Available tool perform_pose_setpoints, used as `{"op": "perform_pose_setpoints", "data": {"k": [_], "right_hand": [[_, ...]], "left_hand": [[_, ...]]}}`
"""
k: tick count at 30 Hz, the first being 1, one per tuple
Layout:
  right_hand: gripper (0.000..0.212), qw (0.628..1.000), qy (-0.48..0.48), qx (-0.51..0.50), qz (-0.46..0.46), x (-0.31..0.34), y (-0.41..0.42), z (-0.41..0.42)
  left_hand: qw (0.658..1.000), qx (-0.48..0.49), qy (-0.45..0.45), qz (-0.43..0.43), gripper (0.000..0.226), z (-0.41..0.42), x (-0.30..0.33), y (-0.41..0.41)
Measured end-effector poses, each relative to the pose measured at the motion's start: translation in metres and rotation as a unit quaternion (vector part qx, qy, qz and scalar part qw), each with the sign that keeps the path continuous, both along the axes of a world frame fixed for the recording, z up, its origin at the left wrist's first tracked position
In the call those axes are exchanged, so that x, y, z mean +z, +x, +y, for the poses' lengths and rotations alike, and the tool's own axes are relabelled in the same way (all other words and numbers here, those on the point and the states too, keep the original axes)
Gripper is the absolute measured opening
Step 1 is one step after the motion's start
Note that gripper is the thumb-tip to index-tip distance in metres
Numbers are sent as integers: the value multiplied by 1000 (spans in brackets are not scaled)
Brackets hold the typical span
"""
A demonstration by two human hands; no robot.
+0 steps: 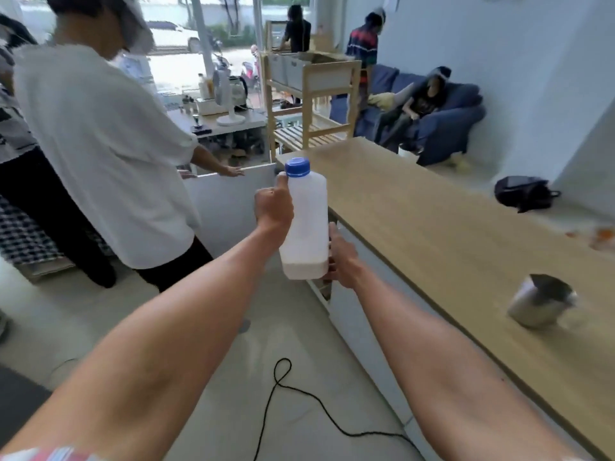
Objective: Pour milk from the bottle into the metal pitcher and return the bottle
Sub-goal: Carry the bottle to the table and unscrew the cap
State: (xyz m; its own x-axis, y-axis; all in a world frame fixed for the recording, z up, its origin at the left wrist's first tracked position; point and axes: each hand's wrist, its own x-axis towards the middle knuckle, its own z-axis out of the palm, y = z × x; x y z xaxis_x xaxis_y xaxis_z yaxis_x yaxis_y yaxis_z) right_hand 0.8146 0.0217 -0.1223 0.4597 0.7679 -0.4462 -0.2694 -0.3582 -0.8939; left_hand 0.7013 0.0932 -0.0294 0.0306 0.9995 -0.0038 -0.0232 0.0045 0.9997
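White translucent bottle [304,224], blue cap [297,167], centre frame. Silver metal pitcher [540,300] on light wood-grain counter [449,227], right. Navy sofa [446,121] upper right. Black cord [299,410] on pale floor, bottom. White shirt [100,144], left.

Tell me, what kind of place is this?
Probably a casual café or shared workspace: a long wooden counter with a metal pitcher, a blue sofa by the wall, and a table with a fan.

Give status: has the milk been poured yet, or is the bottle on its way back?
Can't tell whether pouring happened: pitcher stands on the counter, contents hidden. Bottle is capped, nearly empty, upright, left hand gripping it, right hand at its base. Left: putting it away.
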Motion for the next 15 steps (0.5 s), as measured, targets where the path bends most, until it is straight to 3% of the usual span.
{"op": "perform_pose_setpoints", "data": {"k": [4, 15], "right_hand": [[45, 997, 3, -71, 9, -1, 62, -51], [49, 960, 21, -273, 63, -11, 169, -161]], "left_hand": [[996, -92, -3, -9, 56, -33, -3, 73], [953, -301, -9, 18, 52, -107, -12, 222]]}}
